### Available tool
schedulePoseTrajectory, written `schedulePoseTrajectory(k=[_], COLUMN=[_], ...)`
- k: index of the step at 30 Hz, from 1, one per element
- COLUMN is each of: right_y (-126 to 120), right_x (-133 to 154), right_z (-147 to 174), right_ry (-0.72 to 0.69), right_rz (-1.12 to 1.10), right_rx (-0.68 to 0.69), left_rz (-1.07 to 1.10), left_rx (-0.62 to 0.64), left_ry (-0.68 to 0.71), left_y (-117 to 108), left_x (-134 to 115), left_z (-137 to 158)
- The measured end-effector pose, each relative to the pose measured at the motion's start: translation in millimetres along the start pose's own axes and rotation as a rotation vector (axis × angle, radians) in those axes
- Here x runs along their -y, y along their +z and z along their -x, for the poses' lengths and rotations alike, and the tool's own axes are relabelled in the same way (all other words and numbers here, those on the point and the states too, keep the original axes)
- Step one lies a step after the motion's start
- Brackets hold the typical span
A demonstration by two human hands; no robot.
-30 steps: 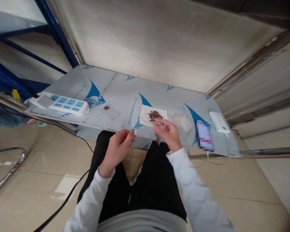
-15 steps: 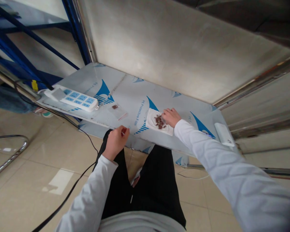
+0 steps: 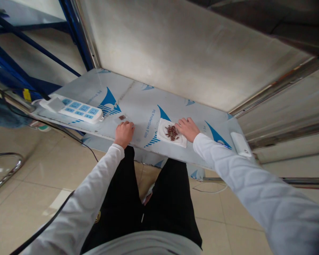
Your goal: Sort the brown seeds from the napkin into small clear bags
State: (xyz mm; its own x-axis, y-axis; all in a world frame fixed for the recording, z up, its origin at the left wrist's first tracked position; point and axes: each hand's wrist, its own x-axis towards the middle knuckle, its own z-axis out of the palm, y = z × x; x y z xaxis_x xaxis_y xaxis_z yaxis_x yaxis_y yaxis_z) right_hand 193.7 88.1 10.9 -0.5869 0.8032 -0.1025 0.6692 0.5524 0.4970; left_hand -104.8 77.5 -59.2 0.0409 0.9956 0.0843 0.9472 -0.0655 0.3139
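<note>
My left hand (image 3: pixel 124 134) is at the table's front edge, its fingers curled down over a small clear plastic bag (image 3: pixel 117 120). Most of the bag is hidden under the hand, and a few small brown pieces (image 3: pixel 122 117) show in its far end. Farther right, my right hand (image 3: pixel 187 128) has its fingers bent together at the right side of a pile of small brown rod-like pieces (image 3: pixel 171 132). The pile lies on a white square pad (image 3: pixel 162 136). Whatever the right fingertips hold is too small to make out.
A white power strip (image 3: pixel 81 110) with blue sockets lies at the table's left end, with a black cable running off it. A white box-shaped object (image 3: pixel 240 144) lies at the right end. The table (image 3: pixel 138 101) is covered in printed protective film. Blue metal shelving (image 3: pixel 77 35) stands behind left.
My left hand has moved forward from the table's front edge onto the plastic bag. My right hand stays beside the brown pieces, its fingers slightly shifted. The view has moved a little.
</note>
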Motion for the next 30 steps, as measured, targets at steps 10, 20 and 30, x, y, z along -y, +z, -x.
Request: schedulePoseTrajectory(k=[10,20,30], right_y=[58,104,106], right_x=[-60,-14,18], right_z=[70,92,81], right_ry=[0.663,0.883,0.951], right_rz=[-0.499,-0.744,-0.683], right_rx=[-0.141,-0.096,0.089], left_rz=[-0.070,0.003,0.773], left_rx=[0.105,-0.140,-0.217], left_ry=[-0.035,-0.205,-0.303], left_y=[-9,-49,-68], left_x=[8,-13,-77], left_z=[-10,16,64])
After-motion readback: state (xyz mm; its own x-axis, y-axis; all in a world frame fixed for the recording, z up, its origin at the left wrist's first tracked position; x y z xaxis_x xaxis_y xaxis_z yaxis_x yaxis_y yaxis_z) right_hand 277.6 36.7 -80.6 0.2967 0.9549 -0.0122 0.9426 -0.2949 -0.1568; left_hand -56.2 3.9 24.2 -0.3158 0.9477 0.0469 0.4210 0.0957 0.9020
